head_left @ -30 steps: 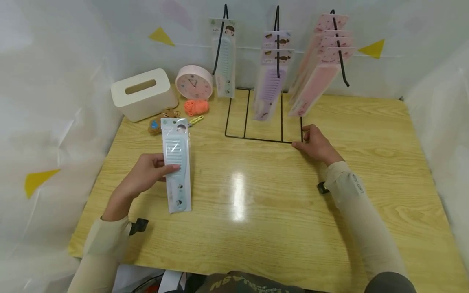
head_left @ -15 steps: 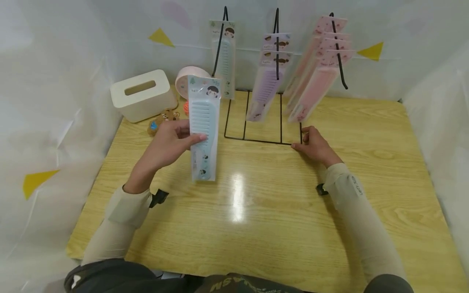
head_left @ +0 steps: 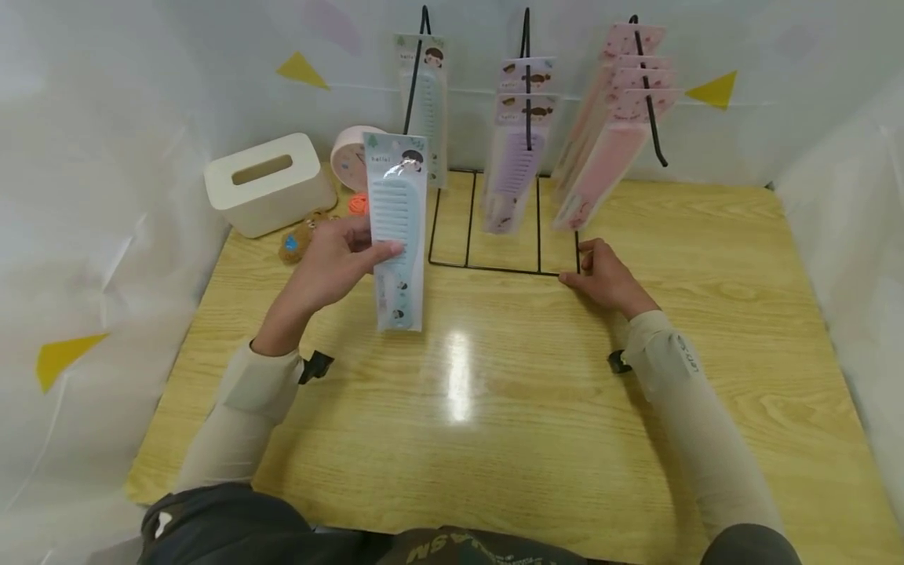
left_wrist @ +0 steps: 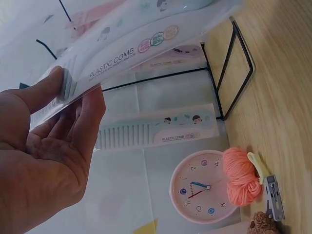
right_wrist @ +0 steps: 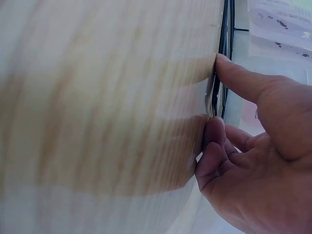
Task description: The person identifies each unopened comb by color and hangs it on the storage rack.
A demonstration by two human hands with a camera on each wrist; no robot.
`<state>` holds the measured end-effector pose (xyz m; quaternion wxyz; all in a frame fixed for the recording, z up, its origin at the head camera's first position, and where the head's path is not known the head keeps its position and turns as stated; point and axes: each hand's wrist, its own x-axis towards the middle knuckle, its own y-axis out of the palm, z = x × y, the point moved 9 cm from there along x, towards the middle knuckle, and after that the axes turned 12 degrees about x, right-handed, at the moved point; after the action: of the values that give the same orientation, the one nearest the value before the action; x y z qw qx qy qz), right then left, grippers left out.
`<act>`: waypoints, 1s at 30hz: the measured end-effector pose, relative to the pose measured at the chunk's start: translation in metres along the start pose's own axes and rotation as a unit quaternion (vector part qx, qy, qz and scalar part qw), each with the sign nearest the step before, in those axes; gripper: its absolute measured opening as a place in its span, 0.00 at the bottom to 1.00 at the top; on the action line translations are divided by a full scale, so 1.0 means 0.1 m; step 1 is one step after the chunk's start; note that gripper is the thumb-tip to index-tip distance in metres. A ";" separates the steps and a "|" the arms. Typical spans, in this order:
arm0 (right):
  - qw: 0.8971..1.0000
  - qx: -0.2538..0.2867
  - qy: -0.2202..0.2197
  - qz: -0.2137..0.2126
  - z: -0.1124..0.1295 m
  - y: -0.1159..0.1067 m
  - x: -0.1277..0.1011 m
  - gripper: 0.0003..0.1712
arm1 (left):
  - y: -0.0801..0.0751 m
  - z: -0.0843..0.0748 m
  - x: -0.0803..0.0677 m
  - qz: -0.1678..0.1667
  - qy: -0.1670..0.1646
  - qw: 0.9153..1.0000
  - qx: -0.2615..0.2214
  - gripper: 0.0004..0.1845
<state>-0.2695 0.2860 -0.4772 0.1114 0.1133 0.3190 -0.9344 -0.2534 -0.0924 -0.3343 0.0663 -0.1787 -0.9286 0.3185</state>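
Observation:
My left hand (head_left: 326, 263) pinches a light blue plastic comb (head_left: 397, 208) in a clear packet, thumb in front and fingers behind. The packet stands roughly upright above the table, just below the rack's left hook. On that hook hangs a matching blue comb (head_left: 428, 106), partly covered in the head view; the left wrist view shows it behind the held packet. Purple combs (head_left: 515, 176) hang on the middle hook, several pink ones (head_left: 610, 161) on the right. My right hand (head_left: 609, 278) holds the front right corner of the black wire rack (head_left: 487, 269), thumb and fingers at its base bars.
Left of the rack stand a white tissue box (head_left: 233, 208) and a pink round clock (head_left: 346, 163). Orange yarn (left_wrist: 241, 175), a small stapler (left_wrist: 275, 195) and a brown bear toy (head_left: 295, 242) lie near them. The wooden table (head_left: 494, 439) meets a pale sheeted wall.
My left hand has carried the packaged comb up, rightward and away from me, towards the left hook; it now partly covers the clock and yarn. My right hand has stayed at the rack's corner.

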 end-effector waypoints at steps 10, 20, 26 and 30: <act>1.000 0.003 0.000 -0.007 -0.01 0.02 -0.06 0.42 | 0.07 -0.01 0.09 0.003 0.005 1.000 -0.009 0.20; 1.000 0.003 0.005 -0.018 -0.03 0.01 -0.11 0.41 | 0.06 -0.01 0.22 -0.009 0.013 1.000 -0.013 0.20; 1.000 0.002 -0.001 -0.015 -0.02 0.01 -0.10 0.41 | 0.01 0.06 0.56 -0.015 0.022 0.999 -0.037 0.22; 1.000 0.006 -0.010 -0.012 -0.03 0.05 -0.08 0.40 | 0.00 0.18 0.82 -0.021 -0.004 0.999 -0.039 0.23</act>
<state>-0.2596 0.2848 -0.4802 0.1023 0.1008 0.3134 -0.9387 -0.3341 -0.0719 -0.3471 0.0624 -0.1603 -0.9441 0.2813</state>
